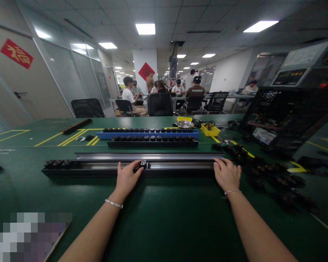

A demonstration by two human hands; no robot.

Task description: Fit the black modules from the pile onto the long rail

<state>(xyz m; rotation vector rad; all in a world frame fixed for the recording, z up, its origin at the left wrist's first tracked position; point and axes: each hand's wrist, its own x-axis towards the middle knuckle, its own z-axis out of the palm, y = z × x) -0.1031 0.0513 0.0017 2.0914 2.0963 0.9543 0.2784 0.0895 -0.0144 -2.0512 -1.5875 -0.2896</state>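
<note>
A long black rail (180, 166) with a shiny metal channel lies across the green table in front of me. My left hand (128, 177) pinches a small black socket-like module (143, 163) between thumb and fingers, and the module sits in the rail's channel near its middle. At the rail's right end, my right hand (227, 175) has its fingers bent around the edge. Several similar dark modules (60, 163) sit in the rail's left end. Directly behind runs a thin metal strip (153, 156), parallel to the rail.
Behind are a black rail (153, 144) and a blue rail (147, 135), both lined with modules. Loose dark modules (273, 174) are heaped at right, near a computer case (278, 120). A yellow tray (210, 130) and metal bowl (184, 124) stand farther back. People sit beyond.
</note>
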